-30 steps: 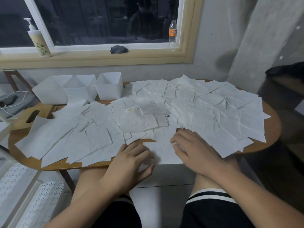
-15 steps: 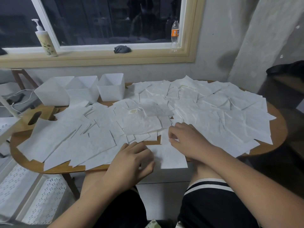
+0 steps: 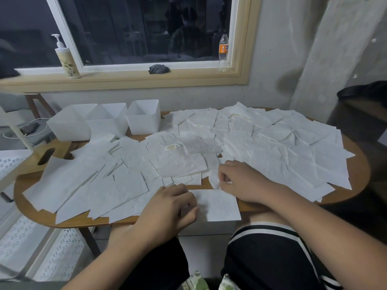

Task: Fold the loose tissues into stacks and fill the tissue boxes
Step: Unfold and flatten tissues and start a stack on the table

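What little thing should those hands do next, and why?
Probably lay the thin white tissue pinched by the right hand onto the flat white tissue sheet that the left hand holds at the near edge of the wooden table: a stack seems to start there, and the three white boxes look empty.

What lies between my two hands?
In the head view, one flat tissue sheet at the table's near edge, its left edge at the left hand; the right hand pinches a second tissue.

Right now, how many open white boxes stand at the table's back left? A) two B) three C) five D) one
B: three open white boxes stand side by side at the back left of the table.
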{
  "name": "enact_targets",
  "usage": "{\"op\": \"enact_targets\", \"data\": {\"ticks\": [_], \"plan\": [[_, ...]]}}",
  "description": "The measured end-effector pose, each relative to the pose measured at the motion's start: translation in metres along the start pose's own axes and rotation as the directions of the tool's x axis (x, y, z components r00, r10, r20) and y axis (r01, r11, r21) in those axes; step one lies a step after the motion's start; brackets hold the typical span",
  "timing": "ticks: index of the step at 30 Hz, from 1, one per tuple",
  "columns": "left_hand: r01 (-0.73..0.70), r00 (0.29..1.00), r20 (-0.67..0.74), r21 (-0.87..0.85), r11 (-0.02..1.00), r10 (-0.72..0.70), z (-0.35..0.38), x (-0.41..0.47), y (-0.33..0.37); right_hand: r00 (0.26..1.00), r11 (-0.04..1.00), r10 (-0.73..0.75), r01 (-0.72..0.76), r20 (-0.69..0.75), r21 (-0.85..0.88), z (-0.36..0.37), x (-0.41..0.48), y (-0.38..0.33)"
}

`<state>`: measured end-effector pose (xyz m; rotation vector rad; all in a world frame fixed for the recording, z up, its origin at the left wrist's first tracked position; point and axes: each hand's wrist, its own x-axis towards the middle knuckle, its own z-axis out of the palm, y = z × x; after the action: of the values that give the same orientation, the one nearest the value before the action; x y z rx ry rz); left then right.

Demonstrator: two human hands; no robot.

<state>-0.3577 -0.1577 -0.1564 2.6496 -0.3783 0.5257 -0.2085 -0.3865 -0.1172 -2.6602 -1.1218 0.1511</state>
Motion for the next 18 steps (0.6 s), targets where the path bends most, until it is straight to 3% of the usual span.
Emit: {"op": "enact_targets", "data": {"ticks": [4,9,15,18], "plan": [[0.004,1.000,-0.008,-0.019,1.000,-0.004,-0.003,-0.006,0.008,1.000,0.998,0.020,-0.021,0.014,0.051,-0.008,-0.005,-0.006],[0.051,0.999,0.005,-0.130,0.990,-0.051,-0.007,-0.009,0.012,0.990,0.925,0.105,-0.062,-0.095,0.375,-0.042,-0.023,-0.015],[0.215,0.934,-0.186,-0.388,0.896,-0.304,-0.028,0.004,0.029,0.999,0.807,0.014,0.015,-0.045,0.591,-0.073,-0.054,-0.037],[0.213,0.955,-0.078,-0.491,0.845,-0.287,-0.041,0.011,0.038,0.998,0.722,-0.059,0.031,0.017,0.691,-0.076,-0.068,-0.050]]}}
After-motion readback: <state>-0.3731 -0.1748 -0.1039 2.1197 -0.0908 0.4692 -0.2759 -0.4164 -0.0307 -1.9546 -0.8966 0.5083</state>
